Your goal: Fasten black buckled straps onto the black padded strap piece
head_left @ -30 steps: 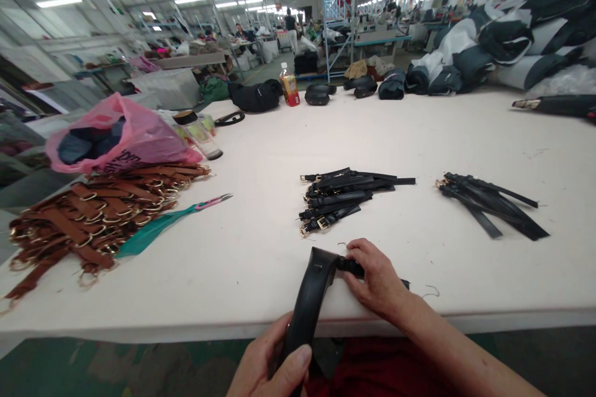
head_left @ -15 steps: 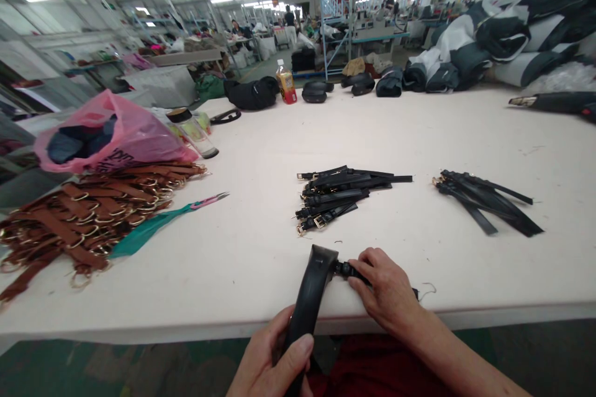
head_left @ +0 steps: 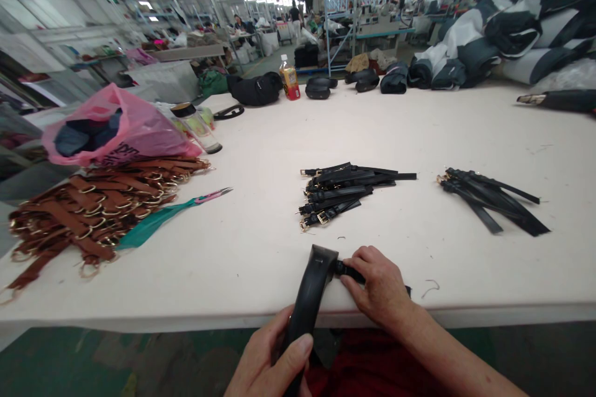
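My left hand [head_left: 274,353] is closed round a wide black leather strap [head_left: 307,297], whose squared end rises over the table's front edge. In my right hand [head_left: 379,282] a narrow black buckle strap [head_left: 347,271] is pinched between thumb and fingers. Its near end meets the wide strap's end, and its tail shows beyond my palm; how the two are joined is hidden. Just past my hands lies a pile of black buckle straps [head_left: 339,189] with gold buckles. Farther right is a smaller bunch of black straps [head_left: 493,198].
Brown straps with gold rings [head_left: 93,204] are heaped at left, under a pink plastic bag [head_left: 139,130]. Thread snips [head_left: 214,196] with a green cloth strip lie beside them. A glass bottle [head_left: 198,130] and drink bottle [head_left: 289,81] stand farther back. Dark rolls [head_left: 475,61] fill the back right.
My right hand has shifted slightly left, closer to the wide strap's end, still pinching the narrow strap. My left hand keeps its hold. The camera view has moved slightly.
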The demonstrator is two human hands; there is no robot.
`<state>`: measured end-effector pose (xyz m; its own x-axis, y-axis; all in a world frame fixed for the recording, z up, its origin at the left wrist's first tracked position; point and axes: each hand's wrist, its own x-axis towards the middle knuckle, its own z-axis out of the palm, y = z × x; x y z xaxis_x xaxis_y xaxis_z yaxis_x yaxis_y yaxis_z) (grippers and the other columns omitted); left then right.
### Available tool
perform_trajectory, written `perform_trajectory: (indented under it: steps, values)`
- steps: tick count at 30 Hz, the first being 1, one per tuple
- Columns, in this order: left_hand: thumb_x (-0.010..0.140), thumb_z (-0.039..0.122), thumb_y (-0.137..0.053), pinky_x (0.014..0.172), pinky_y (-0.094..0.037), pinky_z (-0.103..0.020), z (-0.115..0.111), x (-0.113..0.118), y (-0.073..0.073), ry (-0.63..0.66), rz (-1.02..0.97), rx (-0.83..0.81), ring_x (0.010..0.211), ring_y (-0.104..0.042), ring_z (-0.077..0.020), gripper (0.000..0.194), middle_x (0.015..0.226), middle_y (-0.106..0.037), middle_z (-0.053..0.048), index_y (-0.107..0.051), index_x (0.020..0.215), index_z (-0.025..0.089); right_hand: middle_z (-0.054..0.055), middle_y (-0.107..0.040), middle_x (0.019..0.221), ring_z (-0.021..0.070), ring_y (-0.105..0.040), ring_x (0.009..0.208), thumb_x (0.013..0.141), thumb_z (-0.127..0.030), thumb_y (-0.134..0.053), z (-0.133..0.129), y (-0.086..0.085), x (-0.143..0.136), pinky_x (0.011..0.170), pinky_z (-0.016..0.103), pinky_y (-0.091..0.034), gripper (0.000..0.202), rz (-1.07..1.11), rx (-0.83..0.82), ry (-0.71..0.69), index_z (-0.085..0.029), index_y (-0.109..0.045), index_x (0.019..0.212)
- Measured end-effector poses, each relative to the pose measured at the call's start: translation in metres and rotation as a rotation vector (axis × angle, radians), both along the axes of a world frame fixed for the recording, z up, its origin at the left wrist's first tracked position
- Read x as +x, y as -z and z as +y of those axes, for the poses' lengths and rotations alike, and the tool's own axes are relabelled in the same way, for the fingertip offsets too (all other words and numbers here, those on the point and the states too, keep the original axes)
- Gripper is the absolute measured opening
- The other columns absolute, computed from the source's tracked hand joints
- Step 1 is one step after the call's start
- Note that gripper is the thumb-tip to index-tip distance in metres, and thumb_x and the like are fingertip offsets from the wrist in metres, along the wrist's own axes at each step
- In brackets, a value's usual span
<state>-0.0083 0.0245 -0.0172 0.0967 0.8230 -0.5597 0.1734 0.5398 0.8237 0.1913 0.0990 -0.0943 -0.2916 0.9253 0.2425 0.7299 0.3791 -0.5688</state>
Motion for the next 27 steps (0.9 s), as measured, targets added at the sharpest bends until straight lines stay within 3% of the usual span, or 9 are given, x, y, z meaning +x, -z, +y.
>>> perform_trajectory:
  steps: [6,16,22,27]
  values:
    - [0.079,0.046,-0.058,0.037,-0.037,-0.019,0.009,0.001,-0.001,0.037,-0.037,0.023,0.043,-0.062,-0.0152,0.036,0.06,-0.059,0.002,-0.059,0.1,0.016,0.006,-0.054,0.087,0.0208,-0.049,0.085,0.078,-0.02,-0.055,-0.005,-0.002,0.005,0.076,0.033,-0.042,0.019,0.017,-0.019,0.003,-0.021,-0.06,0.097]
    - [0.079,0.048,-0.058,0.039,-0.043,-0.022,0.001,-0.006,0.008,-0.011,-0.073,0.027,0.043,-0.063,-0.0173,0.043,0.061,-0.059,0.001,-0.054,0.109,0.017,0.005,-0.053,0.087,0.0209,-0.048,0.084,0.076,-0.02,-0.057,-0.008,-0.007,0.011,0.075,0.034,-0.04,0.015,0.009,-0.037,0.033,-0.021,-0.061,0.09]
    - [0.08,0.045,-0.058,0.038,-0.039,-0.02,-0.004,-0.009,0.004,-0.054,-0.027,0.018,0.044,-0.062,-0.016,0.044,0.061,-0.059,0.001,-0.051,0.113,0.016,0.005,-0.055,0.087,0.0204,-0.049,0.083,0.076,-0.022,-0.06,-0.007,-0.004,0.008,0.074,0.033,-0.04,0.018,0.021,-0.022,0.037,-0.023,-0.063,0.094]
    - [0.081,0.048,-0.056,0.041,-0.042,-0.021,-0.004,-0.009,0.005,-0.007,-0.031,0.021,0.045,-0.061,-0.016,0.047,0.061,-0.059,0.001,-0.052,0.114,0.015,0.005,-0.057,0.086,0.0202,-0.049,0.082,0.082,-0.026,-0.058,-0.004,-0.001,0.001,0.072,0.033,-0.038,0.014,-0.026,0.052,0.039,-0.024,-0.066,0.093]
